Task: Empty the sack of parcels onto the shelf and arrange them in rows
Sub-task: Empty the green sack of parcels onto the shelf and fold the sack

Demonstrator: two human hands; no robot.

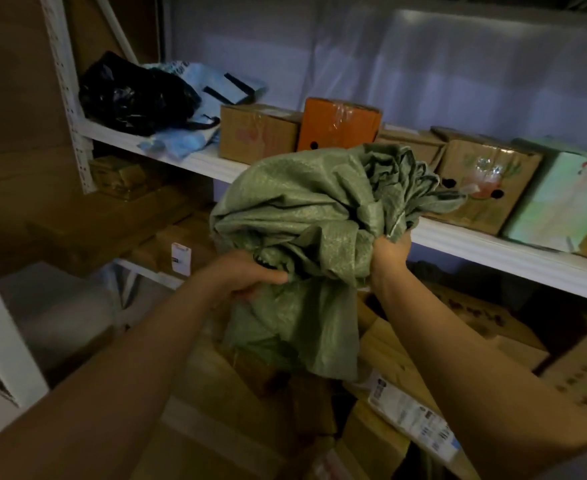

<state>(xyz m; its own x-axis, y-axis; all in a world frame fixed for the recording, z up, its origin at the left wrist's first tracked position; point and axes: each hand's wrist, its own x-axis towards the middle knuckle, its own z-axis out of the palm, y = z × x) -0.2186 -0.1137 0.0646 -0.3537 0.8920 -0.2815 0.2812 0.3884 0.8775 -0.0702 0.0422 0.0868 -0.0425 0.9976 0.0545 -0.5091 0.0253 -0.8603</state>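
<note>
- While both hands hold it up in front of the shelf (475, 251), the green sack (306, 230) hangs bunched and crumpled, level with the shelf's front edge and clear of the boards.
- Head view, hands: left hand (247, 277) has its fingers curled round a fold low on the sack's left side; right hand (389, 252) clenches the gathered cloth at the right, under the puckered mouth, which points towards the boxes.
- Judgement: the sack looks limp and mostly slack, so it is likely near empty or empty; whether any parcel remains inside cannot be told.
- To do the step well: keep the mouth above the shelf board, not above the gap, then lift the closed end so that anything left slides onto the shelf and not down to the cartons below.
- Edges: the white shelf lip runs just behind the sack; the brown box (257, 136), orange box (340, 124), printed box (482, 188) and pale green box (559, 202) stand in a row close to that lip.
- Open room: a bare strip of board shows in front of the brown box; a black bag (132, 95) and blue bags (195, 133) fill the left end.
- Below: stacked cartons (389, 358) crowd the lower level, leaving little room to set anything down.
</note>
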